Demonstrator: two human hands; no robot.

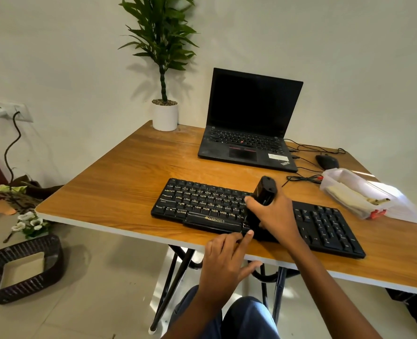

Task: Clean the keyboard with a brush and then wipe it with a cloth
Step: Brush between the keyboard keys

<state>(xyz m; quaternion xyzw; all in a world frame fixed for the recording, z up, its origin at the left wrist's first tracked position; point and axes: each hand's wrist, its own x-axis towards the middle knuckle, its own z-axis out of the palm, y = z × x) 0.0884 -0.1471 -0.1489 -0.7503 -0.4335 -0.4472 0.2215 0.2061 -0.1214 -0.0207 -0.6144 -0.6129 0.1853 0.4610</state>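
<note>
Keyboard [202, 204] black, gold-tinted legends. Brush [263, 199] black. Table [129, 179] orange-brown wood grain, white edge. Laptop [249, 123] black, red trackpoint. Mouse [327, 161] black. Plant pot [165, 116] white, leaves green. Floor basket [19, 267] dark brown weave.

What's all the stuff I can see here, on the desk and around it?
keyboard: one, black, near edge of the table
brush: one, black, upright on the keyboard
table: one, wooden top, black legs
laptop: one, black, open, far side
mouse: one, black, right of the laptop
potted plant: one, green in a white pot, far corner
plastic container: one, clear, right side of the table
basket: one, dark woven, on the floor at left
flowers: one bunch, white, on the floor
left hand: fingertips at the keyboard's front edge
right hand: gripping the brush
</note>
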